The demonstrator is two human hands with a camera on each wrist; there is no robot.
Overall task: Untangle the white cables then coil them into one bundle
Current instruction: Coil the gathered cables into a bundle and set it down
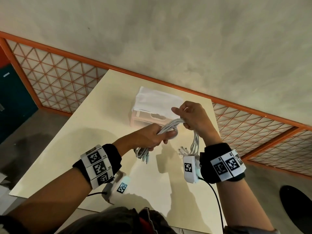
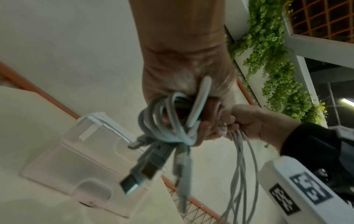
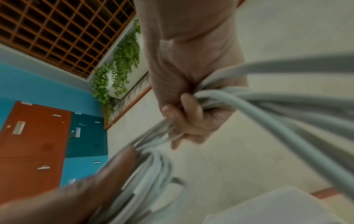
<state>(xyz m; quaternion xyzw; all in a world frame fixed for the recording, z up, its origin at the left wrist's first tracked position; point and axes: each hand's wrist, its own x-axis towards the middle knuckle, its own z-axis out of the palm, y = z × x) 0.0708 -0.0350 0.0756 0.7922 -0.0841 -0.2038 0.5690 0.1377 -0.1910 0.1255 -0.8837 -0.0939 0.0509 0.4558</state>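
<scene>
Cream table point(image 1: 70, 157) beneath, translucent box point(image 1: 152, 114) at its far side. White cables point(image 1: 170, 126) held above it, strands spanning left-right between fists. Left hand point(image 1: 152, 135) clenches the coiled end, right hand point(image 1: 194, 115) grips the strands, loose tails hanging below.

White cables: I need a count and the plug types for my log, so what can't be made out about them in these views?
- Count: the white cables run bunched through the left hand and right hand; fingers hide where strands overlap.
- Plug types: head view, too small; left wrist view, the connectors are blurred.
- Remaining tangles: right wrist view, the strands are blurred and cut off by the right edge.
</scene>
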